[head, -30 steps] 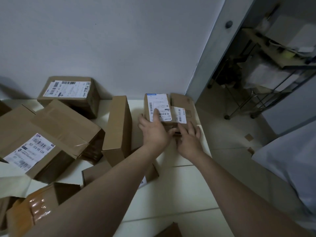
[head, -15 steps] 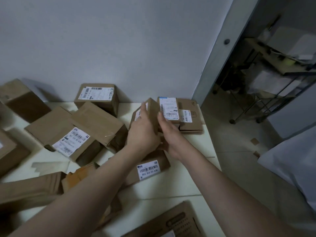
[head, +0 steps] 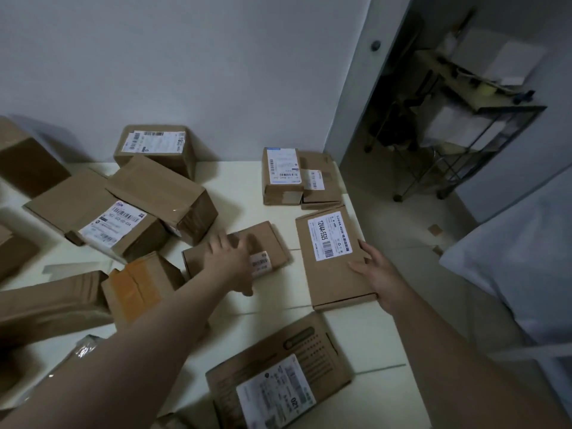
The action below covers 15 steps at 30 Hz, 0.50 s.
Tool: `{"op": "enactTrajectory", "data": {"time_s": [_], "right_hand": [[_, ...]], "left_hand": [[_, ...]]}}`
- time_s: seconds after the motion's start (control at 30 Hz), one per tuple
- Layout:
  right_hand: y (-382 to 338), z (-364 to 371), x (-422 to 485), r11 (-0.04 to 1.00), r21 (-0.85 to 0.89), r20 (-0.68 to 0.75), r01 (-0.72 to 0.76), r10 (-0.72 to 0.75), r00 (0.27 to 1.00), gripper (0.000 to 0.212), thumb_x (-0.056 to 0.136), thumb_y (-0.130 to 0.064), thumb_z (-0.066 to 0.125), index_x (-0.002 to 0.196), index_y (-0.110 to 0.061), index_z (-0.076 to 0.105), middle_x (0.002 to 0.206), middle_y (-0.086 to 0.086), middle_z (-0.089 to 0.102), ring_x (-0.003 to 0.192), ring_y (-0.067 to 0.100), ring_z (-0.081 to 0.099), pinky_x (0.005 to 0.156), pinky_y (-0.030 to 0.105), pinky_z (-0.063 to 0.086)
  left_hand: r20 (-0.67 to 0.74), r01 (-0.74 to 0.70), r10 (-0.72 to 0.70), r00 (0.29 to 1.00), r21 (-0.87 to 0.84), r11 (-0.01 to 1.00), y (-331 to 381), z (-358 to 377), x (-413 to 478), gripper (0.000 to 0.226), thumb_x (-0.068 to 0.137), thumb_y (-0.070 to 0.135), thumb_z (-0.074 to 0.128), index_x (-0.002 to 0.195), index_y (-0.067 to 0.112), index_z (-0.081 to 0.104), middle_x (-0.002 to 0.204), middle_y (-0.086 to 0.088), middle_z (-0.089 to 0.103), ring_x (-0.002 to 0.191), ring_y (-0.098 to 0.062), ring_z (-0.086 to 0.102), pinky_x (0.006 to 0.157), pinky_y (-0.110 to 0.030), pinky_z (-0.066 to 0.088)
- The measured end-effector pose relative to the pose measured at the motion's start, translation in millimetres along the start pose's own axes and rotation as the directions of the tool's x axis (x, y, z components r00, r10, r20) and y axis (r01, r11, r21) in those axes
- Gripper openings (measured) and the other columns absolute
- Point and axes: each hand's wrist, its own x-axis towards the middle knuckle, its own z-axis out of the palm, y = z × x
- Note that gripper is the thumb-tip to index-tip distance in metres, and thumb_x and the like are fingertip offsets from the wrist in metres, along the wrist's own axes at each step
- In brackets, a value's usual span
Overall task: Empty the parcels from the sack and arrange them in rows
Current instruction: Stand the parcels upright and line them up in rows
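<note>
Cardboard parcels cover a pale tabletop (head: pixel 235 193) set against a wall as a person sorts them by hand. The right hand (head: pixel 376 270), fingers straight, presses against the right edge of a flat labelled parcel (head: pixel 332 283). This parcel lies just in front of two small boxes (head: pixel 281 174) standing side by side in the far right corner, which looks like the start of a row. The left hand (head: pixel 230 261) lies spread over a smaller flat parcel (head: pixel 269 239) just beside it, with no clear grip. To the left, a heap of boxes (head: pixel 123 209) lies tilted and overlapping, and a printed parcel (head: pixel 278 376) sits askew near the front edge. No sack can be picked out with certainty, and the pale fabric (head: pixel 510 267) at the right may or may not be it. With so many parcels already out, the emptying appears largely done. The arranging seems barely begun, with only the right-hand corner in any order and most of the boxes still to be lined up.
</note>
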Motion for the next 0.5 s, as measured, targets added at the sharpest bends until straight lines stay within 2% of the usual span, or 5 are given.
{"op": "enactTrajectory", "data": {"time_s": [0.1,0.2,0.23,0.3,0.5], "right_hand": [[11.6,1.5,-0.7,0.914,-0.405,-0.156,0.006,-0.076,0.985,0.087,0.079,-0.046,0.072,0.152,-0.035,0.027,0.157,0.004,0.032,0.142,0.025,0.033,0.115,0.046,0.033],[12.2,18.1,-10.4,0.557,-0.829,-0.065,0.054,-0.191,0.979,0.103,0.076,-0.064,0.068,0.154,-0.041,0.006,0.163,0.005,-0.006,0.148,0.035,0.001,0.119,0.054,0.014],[10.8,26.9,-13.8,0.455,-0.887,-0.011,0.073,-0.179,0.984,0.106,0.073,-0.069,0.066,0.154,-0.042,0.002,0.162,0.005,-0.015,0.148,0.036,-0.005,0.118,0.057,0.012],[10.3,41.2,-12.0,0.372,-0.925,0.033,0.077,-0.122,0.992,0.107,0.073,-0.072,0.064,0.153,-0.041,0.001,0.16,0.003,-0.024,0.146,0.038,-0.01,0.116,0.062,0.011],[-8.0,42.6,6.5,0.35,-0.935,0.005,0.048,-0.122,0.993,0.099,0.078,-0.072,0.058,0.155,-0.035,0.007,0.162,0.002,-0.02,0.147,0.038,-0.015,0.117,0.062,0.005]], "left_hand": [[-0.066,0.049,-0.046,0.997,0.048,0.998,-9.1,11.8,8.2,0.115,0.074,0.043,0.078,0.155,0.023,0.0,0.15,-0.031,0.014,0.14,-0.047,0.016,0.114,-0.06,0.022],[-0.092,0.136,-0.151,0.984,-0.152,0.979,10.9,12.8,9.6,0.108,0.068,0.064,0.074,0.148,0.026,0.012,0.141,-0.025,0.023,0.133,-0.043,0.022,0.105,-0.065,0.03],[-0.091,0.181,-0.21,0.974,-0.252,0.951,22.2,13.6,10.2,0.107,0.066,0.071,0.071,0.146,0.027,0.016,0.139,-0.023,0.023,0.132,-0.041,0.022,0.101,-0.065,0.034],[-0.079,0.228,-0.275,0.958,-0.369,0.901,45.5,16.7,12.3,0.106,0.066,0.076,0.068,0.145,0.027,0.017,0.138,-0.019,0.023,0.132,-0.036,0.022,0.098,-0.06,0.039],[-0.104,0.05,-0.103,0.989,-0.421,0.906,60.1,15.5,14.0,0.073,0.089,0.05,0.059,0.148,0.023,0.025,0.139,-0.016,0.032,0.132,-0.036,0.031,0.104,-0.05,0.035]]}}
